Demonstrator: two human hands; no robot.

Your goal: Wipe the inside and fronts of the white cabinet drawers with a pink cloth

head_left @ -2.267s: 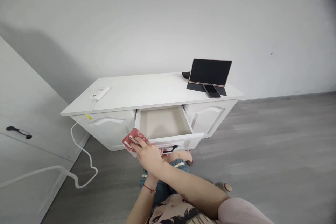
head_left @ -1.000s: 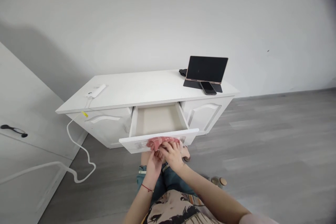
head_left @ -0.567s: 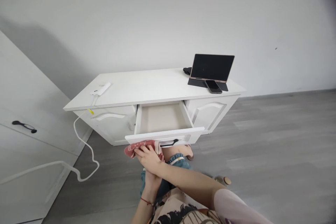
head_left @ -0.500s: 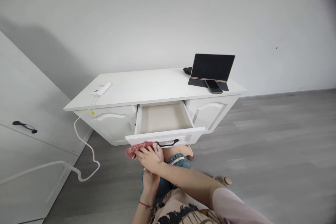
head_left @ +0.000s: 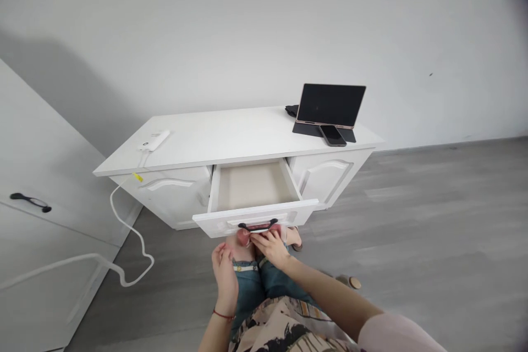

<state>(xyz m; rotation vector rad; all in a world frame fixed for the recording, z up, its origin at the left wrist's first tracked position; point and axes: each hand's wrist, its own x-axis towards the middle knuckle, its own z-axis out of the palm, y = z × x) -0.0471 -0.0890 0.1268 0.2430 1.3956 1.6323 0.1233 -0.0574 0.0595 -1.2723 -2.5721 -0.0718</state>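
Note:
My right hand point(head_left: 272, 248) presses a pink-red cloth point(head_left: 243, 237) against the black handle point(head_left: 258, 226) of a pulled-out drawer point(head_left: 251, 218). Part of the cloth shows through the handle and the rest hangs below, on both sides of the fingers. To the left, my left hand point(head_left: 225, 274) is held up, apart from the cloth and below the drawer front. Its fingers are loosely bent, with nothing visible in them. The inside of the drawer shows a bare pale bottom.
On the white cabinet point(head_left: 214, 132) stand a tablet point(head_left: 331, 105) with a phone point(head_left: 332, 136) in front, and a white power strip point(head_left: 154, 141). Its white cable point(head_left: 142, 242) hangs down at the left. A tall white cupboard point(head_left: 45, 264) borders the left side.
My right hand has slid the cloth rightward, from the lower left of the drawer front to the handle. My left hand, then beneath the right one, has moved apart to the left.

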